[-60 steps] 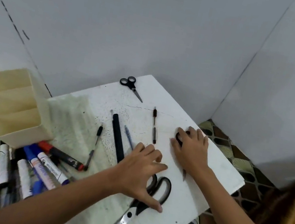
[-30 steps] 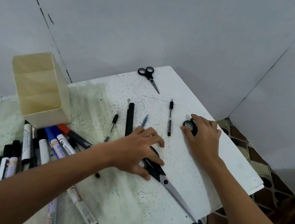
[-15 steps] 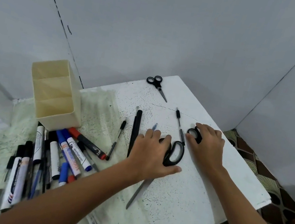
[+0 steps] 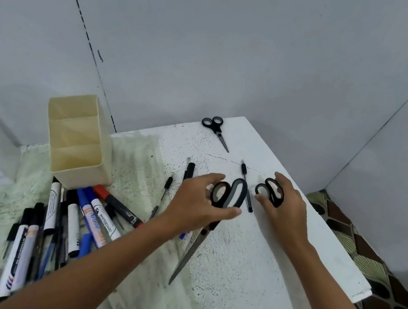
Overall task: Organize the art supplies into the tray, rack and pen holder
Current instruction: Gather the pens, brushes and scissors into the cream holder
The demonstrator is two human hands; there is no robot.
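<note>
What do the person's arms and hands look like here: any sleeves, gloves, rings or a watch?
Both forearms enter from the bottom edge and are bare as far as the frame shows, with no sleeve cuff in view. The left hand and the right hand wear no gloves. No ring, watch or bracelet shows on the visible fingers or wrists. The fingernails look short and unpainted, though the picture is slightly blurred.

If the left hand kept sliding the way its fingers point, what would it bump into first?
Probably the black pen just past the big scissors that the left hand grips; beyond it, the right hand. Depth is unclear.
</note>
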